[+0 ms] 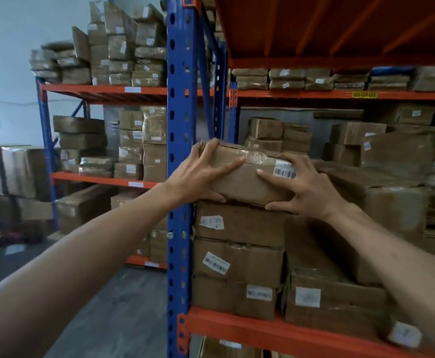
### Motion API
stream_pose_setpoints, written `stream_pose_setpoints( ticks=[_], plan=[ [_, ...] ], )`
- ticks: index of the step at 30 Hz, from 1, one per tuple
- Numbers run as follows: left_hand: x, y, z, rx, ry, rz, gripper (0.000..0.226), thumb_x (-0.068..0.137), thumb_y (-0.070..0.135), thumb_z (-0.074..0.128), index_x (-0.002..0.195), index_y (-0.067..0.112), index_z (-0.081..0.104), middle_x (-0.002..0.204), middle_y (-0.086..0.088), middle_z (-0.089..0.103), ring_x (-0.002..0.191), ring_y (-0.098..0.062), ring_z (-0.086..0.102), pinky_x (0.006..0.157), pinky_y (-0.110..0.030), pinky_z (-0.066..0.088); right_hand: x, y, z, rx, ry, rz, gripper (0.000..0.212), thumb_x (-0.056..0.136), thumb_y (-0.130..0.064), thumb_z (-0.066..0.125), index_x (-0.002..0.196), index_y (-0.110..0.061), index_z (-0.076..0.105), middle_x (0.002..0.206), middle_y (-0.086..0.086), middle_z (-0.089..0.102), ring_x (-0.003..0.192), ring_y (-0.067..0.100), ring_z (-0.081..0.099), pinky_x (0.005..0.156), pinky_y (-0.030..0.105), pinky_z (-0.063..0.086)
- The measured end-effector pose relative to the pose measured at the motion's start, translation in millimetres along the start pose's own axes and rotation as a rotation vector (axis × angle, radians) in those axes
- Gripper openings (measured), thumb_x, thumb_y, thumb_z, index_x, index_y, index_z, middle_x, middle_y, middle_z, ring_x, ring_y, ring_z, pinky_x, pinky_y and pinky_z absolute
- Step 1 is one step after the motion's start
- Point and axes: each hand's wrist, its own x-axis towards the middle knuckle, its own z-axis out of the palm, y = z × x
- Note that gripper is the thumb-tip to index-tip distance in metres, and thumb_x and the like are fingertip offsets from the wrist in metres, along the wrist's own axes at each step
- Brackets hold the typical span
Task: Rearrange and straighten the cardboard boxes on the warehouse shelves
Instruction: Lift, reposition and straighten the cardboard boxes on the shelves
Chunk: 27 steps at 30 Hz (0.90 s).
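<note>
Both hands gripping taped brown cardboard box [244, 174] atop stack, left hand [198, 174] and right hand [306, 187] fingers spread wide, blue upright [179, 125] apparently touching left edge.

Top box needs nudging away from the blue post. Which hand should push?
Left, probably. The left hand grips the top box at the end beside the blue post; the right hand holds its far end.

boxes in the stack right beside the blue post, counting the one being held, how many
4. The top box is gripped by the left hand and right hand; the second box, third box and bottom box lie beneath. More may be hidden behind.
</note>
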Motion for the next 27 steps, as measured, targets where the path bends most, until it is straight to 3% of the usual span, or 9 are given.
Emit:
stream_pose_setpoints(
  ticks=[1,3,4,6,12,22,27],
  plan=[
    [-3.5,2.7,11.3,0.017,-0.009,-0.007,0.103,0.079,0.068,0.07,0.158,0.053,0.005,0.159,-0.021,0.013,0.139,-0.049,0.021,0.102,-0.066,0.045,1.2,1.9,5.2,-0.026,-0.038,-0.015,0.091,0.082,-0.064,0.073,0.156,-0.053,0.021,0.16,0.021,0.025,0.143,0.041,0.024,0.093,0.063,0.052],
    [-11.7,4.6,33.0,0.075,0.005,-0.017,0.096,0.083,0.078,0.053,0.158,0.052,-0.002,0.162,-0.025,0.015,0.147,-0.051,0.009,0.119,-0.068,0.014,4.6,2.4,14.9,-0.047,-0.076,-0.045,0.092,0.082,-0.062,0.075,0.156,-0.055,0.021,0.16,0.02,0.023,0.143,0.038,0.02,0.091,0.058,0.055],
    [-14.7,3.2,41.7,0.088,0.038,-0.031,0.093,0.084,0.08,0.046,0.157,0.051,-0.003,0.162,-0.026,0.016,0.15,-0.05,0.004,0.121,-0.065,-0.001,7.2,3.2,18.2,-0.04,-0.077,-0.055,0.09,0.082,-0.063,0.075,0.156,-0.055,0.024,0.16,0.019,0.024,0.142,0.037,0.018,0.087,0.056,0.055],
    [-15.6,-0.4,49.2,0.041,0.082,-0.053,0.087,0.085,0.081,0.038,0.158,0.048,0.004,0.162,-0.025,0.019,0.152,-0.047,0.001,0.121,-0.058,-0.015,13.1,5.3,21.8,-0.03,-0.067,-0.067,0.086,0.083,-0.067,0.071,0.157,-0.052,0.03,0.158,0.018,0.025,0.14,0.036,0.019,0.08,0.054,0.056],
    [-9.7,-6.2,59.8,-0.014,0.124,-0.022,0.078,0.092,0.074,0.037,0.16,0.043,0.017,0.158,-0.026,0.024,0.152,-0.044,0.011,0.121,-0.059,-0.013,19.6,11.2,39.9,-0.044,-0.033,-0.08,0.08,0.085,-0.075,0.053,0.157,-0.044,0.041,0.156,0.022,0.032,0.141,0.042,0.023,0.077,0.056,0.057],
    [-6.0,-12.7,69.8,0.011,0.123,-0.014,0.082,0.09,0.079,0.035,0.161,0.045,0.01,0.16,-0.025,0.02,0.152,-0.045,0.009,0.119,-0.061,-0.016,22.2,13.9,47.0,-0.056,0.009,-0.09,0.077,0.087,-0.074,0.052,0.156,-0.042,0.045,0.154,0.024,0.036,0.141,0.044,0.027,0.076,0.059,0.058],
    [-6.4,-11.1,67.3,0.007,0.112,-0.008,0.083,0.089,0.079,0.031,0.161,0.045,0.008,0.16,-0.024,0.019,0.152,-0.044,0.007,0.119,-0.06,-0.018,19.7,8.9,44.7,-0.032,-0.029,-0.029,0.076,0.087,-0.075,0.049,0.157,-0.049,0.038,0.16,0.015,0.02,0.145,0.041,0.014,0.086,0.063,0.054]
  ],
)
